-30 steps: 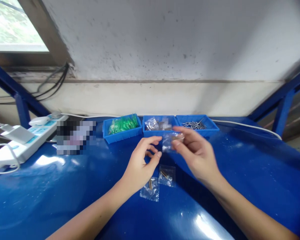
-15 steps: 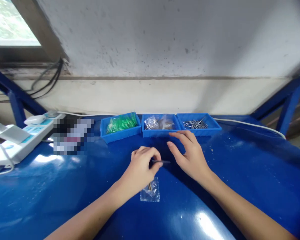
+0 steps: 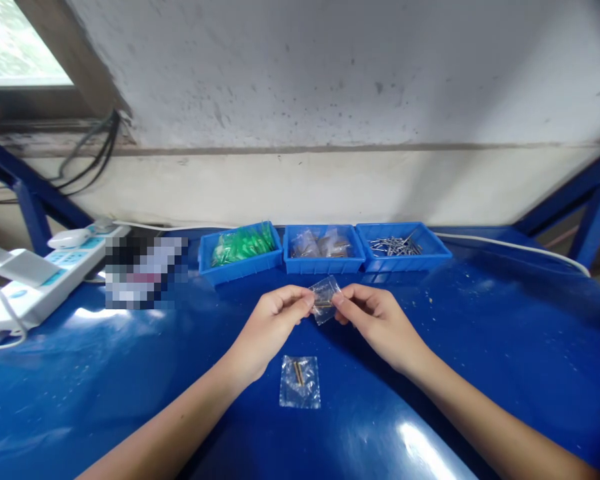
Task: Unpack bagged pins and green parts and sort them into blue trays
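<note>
White and cream paint covers the scuffed wall [image 3: 330, 73] behind a glossy blue tabletop [image 3: 130, 373], where a person sits or stands with both forearms reaching in from the near edge. The surface is smooth and speckled, and it throws back bright glare at the left and the near right. At left, a white power strip [image 3: 55, 280] lies near a pixelated object [image 3: 150, 273] that cannot be made out.

Three blue trays line the wall side, bounding the room beyond the hands: the left tray [image 3: 245, 268] with green packets [image 3: 247, 245], the middle tray [image 3: 325, 267] with clear bags, the right tray [image 3: 410, 263] with a jumble of thin metal pieces [image 3: 395, 247].

In front of the middle tray, the left hand [image 3: 275, 317] and the right hand [image 3: 377, 320] face each other, each closed in a thumb-and-finger pinch on one side of the same small clear bag [image 3: 326, 292]. This bag is tilted and appears lifted off the table; the slim brass-coloured piece [image 3: 323, 304] inside runs roughly from one hand toward the other.

A second clear bag [image 3: 300, 395] lies flat on the tabletop, on the person's side of the grip, untouched and nearer the left hand than the right. The brass-coloured contents [image 3: 299, 373] lie lengthwise, pointing mostly away from the person at a slight slant.
</note>
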`<action>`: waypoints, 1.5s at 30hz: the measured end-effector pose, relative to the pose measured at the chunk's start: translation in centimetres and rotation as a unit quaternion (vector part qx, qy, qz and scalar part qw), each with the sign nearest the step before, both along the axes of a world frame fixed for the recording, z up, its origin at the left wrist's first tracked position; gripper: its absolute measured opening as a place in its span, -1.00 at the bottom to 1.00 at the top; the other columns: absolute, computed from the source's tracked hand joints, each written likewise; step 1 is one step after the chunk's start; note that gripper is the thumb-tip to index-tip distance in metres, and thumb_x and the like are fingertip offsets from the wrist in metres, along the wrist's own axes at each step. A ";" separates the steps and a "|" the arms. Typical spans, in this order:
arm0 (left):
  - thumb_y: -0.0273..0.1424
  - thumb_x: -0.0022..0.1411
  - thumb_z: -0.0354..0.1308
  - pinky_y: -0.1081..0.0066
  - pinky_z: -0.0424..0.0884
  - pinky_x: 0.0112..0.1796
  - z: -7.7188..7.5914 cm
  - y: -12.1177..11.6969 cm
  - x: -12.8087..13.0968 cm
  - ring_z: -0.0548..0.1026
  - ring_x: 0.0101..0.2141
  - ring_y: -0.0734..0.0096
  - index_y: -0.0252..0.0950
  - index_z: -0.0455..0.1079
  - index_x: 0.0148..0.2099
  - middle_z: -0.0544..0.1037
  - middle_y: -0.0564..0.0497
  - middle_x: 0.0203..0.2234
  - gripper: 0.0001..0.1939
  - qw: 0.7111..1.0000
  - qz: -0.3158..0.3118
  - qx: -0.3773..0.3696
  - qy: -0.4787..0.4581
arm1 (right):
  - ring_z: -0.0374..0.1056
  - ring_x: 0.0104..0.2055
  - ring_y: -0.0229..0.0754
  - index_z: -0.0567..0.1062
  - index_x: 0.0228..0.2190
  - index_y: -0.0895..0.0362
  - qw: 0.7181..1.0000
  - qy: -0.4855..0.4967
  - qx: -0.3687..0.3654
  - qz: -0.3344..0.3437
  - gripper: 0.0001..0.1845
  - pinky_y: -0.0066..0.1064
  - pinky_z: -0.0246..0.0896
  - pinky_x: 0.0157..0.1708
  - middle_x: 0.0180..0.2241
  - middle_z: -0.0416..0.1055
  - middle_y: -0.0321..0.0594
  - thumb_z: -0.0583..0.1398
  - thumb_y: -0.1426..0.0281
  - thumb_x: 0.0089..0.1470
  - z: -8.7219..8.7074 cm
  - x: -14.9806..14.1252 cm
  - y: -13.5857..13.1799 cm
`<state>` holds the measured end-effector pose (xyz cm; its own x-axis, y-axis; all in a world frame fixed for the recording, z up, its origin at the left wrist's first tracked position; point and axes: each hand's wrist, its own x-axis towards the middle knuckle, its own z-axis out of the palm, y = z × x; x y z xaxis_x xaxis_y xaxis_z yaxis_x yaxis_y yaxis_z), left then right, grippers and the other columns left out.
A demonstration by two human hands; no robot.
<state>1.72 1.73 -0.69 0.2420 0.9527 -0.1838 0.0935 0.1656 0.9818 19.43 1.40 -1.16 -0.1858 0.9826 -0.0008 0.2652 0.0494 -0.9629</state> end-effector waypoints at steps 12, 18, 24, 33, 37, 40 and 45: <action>-0.38 0.14 0.12 0.44 0.31 -0.37 -0.1 -0.4 0.1 0.46 -0.42 0.39 -0.29 0.46 -0.30 0.54 0.03 -0.47 -0.88 0.980 -0.036 0.131 0.147 | 0.31 -0.50 -0.27 0.49 -0.43 0.18 0.995 -0.073 0.030 0.060 -0.78 -0.44 0.18 -0.48 -0.49 0.47 -0.24 0.10 0.33 0.07 0.2 -0.4 -0.7; -0.42 0.14 0.09 0.47 0.28 -0.45 0.1 -0.4 -0.2 0.43 -0.50 0.44 -0.27 0.46 -0.39 0.53 0.06 -0.53 -0.87 0.953 -0.061 0.209 0.211 | 0.32 -0.54 -0.28 0.51 -0.42 0.13 0.975 -0.172 0.120 0.067 -0.82 -0.46 0.13 -0.53 -0.51 0.49 -0.29 0.09 0.44 0.07 0.6 -0.3 -1.0; -0.47 0.11 0.06 0.48 0.26 -0.49 0.3 -0.4 -0.1 0.38 -0.55 0.47 -0.29 0.45 -0.42 0.48 0.07 -0.57 -0.85 0.952 -0.087 0.196 0.218 | 0.30 -0.58 -0.30 0.50 -0.46 0.12 0.970 -0.192 0.130 0.079 -0.82 -0.47 0.12 -0.55 -0.56 0.46 -0.33 0.09 0.46 0.06 0.4 -0.4 -1.1; -0.45 0.13 -0.04 0.43 0.28 -0.41 -0.2 0.2 -0.5 0.43 -0.45 0.40 -0.30 0.48 -0.29 0.52 0.01 -0.49 -0.75 0.990 -0.025 0.069 0.122 | 0.37 -0.44 -0.24 0.48 -0.38 0.14 0.950 -0.195 0.242 0.021 -0.86 -0.41 0.25 -0.41 -0.46 0.47 -0.25 0.10 0.45 0.09 0.2 0.3 -0.5; -0.20 0.23 -0.06 0.50 0.15 -0.56 0.0 0.2 -0.4 0.34 -0.56 0.48 -0.37 0.45 -0.38 0.45 -0.01 -0.60 -0.62 0.995 -0.039 -0.097 0.008 | 0.36 -0.29 -0.17 0.49 -0.26 0.16 0.905 -0.217 0.366 0.027 -0.80 -0.32 0.30 -0.28 -0.32 0.45 -0.13 0.09 0.51 0.11 -0.1 0.4 -0.7; -0.18 0.20 0.04 0.53 0.13 -0.55 0.2 0.0 -0.3 0.31 -0.57 0.55 -0.36 0.40 -0.44 0.42 0.03 -0.58 -0.65 0.993 -0.066 -0.090 -0.024 | 0.32 -0.20 -0.14 0.48 -0.19 0.11 0.886 -0.238 0.395 0.046 -0.72 -0.28 0.30 -0.22 -0.24 0.38 -0.10 0.08 0.56 0.09 -0.3 0.3 -0.8; -0.26 0.22 0.08 0.49 0.24 -0.48 -0.1 -0.1 -0.3 0.33 -0.53 0.53 -0.32 0.40 -0.38 0.43 0.08 -0.54 -0.76 0.986 0.020 0.121 0.114 | 0.27 -0.15 -0.13 0.47 -0.22 0.16 0.929 -0.214 0.301 0.015 -0.70 -0.28 0.28 -0.23 -0.15 0.24 -0.04 0.06 0.60 0.01 0.1 0.3 -0.6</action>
